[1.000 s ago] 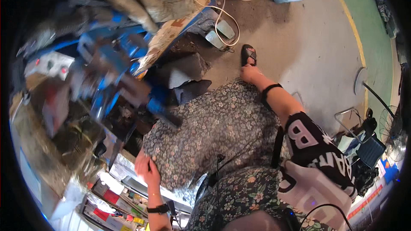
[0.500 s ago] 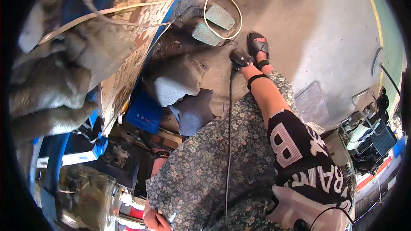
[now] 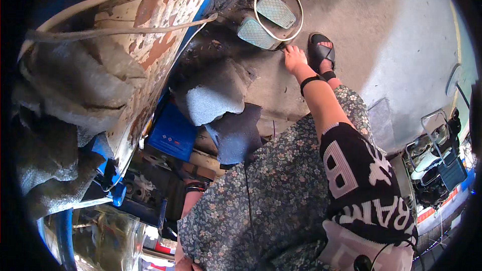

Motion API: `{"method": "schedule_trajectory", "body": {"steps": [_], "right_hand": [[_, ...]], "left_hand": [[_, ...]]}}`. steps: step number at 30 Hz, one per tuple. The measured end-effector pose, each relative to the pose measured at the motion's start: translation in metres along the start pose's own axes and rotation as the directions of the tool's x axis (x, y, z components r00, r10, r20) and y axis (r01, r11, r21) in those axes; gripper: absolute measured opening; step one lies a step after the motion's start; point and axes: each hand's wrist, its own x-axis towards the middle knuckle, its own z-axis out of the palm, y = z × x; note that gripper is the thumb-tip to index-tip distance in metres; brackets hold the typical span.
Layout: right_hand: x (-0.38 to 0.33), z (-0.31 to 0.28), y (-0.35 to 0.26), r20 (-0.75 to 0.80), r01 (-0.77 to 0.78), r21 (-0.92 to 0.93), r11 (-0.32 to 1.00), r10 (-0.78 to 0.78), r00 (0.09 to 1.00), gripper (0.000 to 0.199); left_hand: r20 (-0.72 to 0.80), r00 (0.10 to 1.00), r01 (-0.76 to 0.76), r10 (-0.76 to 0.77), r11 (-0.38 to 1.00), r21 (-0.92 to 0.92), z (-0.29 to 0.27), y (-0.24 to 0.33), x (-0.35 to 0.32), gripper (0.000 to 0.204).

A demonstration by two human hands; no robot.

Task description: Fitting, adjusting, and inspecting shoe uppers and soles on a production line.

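Note:
My right hand [image 3: 295, 59] is bare, reaching down to the floor just in front of my black sandal [image 3: 320, 52]. Its fingers are drawn together at the near edge of two pale green ribbed foot pedals [image 3: 276, 11]. What the fingertips hold there, if anything, is too small to make out. A cream cable [image 3: 297, 5] loops over the pedals. At the lower left edge, my left hand [image 3: 187, 265] is mostly cut off beside my floral skirt [image 3: 296, 185]. Only part of its fingers shows. A thin dark cord [image 3: 249, 195] runs down over the skirt.
A peeling wooden table edge [image 3: 160, 30] carries grey cloth [image 3: 85, 85] on the left. Beneath it are torn grey foam pieces [image 3: 216, 103] and a blue box [image 3: 173, 131]. A black-seated chair [image 3: 449, 170] stands at the right. A blue metal tube [image 3: 65, 236] is at lower left.
The view has shifted, bringing the pedals up and right. A dark rounded thing that covered my right hand is gone from there, leaving the fingers visible. The dark cord has moved left across the skirt.

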Motion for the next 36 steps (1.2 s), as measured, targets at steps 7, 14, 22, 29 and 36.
{"method": "schedule_trajectory", "body": {"steps": [7, 14, 22, 29, 36], "right_hand": [[-0.017, -0.002, -0.027, 0.048, -0.011, 0.004, 1.000, 0.011, 0.999, 0.041], [-0.007, 0.022, -0.031, 0.210, -0.231, 0.299, 0.926, 0.173, 0.962, 0.042], [-0.084, 0.042, -0.041, 0.372, 0.108, 0.211, 0.971, -0.182, 0.910, 0.051], [-0.100, 0.016, -0.035, 0.181, 0.068, 0.463, 0.883, -0.170, 0.969, 0.055], [-0.174, -0.041, -0.068, 0.065, 0.248, 0.723, 0.645, -0.421, 0.905, 0.055]], "left_hand": [[-0.044, 0.997, -0.066, 0.067, 0.997, 0.029, 0.004, 0.000, 0.001, 0.032], [-0.102, 0.983, -0.150, 0.155, 0.987, 0.057, 0.002, 0.014, 0.015, 0.033], [-0.051, 0.981, -0.183, 0.189, 0.978, 0.100, -0.002, 0.014, 0.011, 0.033], [-0.059, 0.979, -0.185, 0.194, 0.973, 0.135, 0.002, 0.008, 0.004, 0.036], [-0.110, 0.983, -0.145, 0.150, 0.988, 0.049, 0.007, -0.002, -0.029, 0.019]]}}
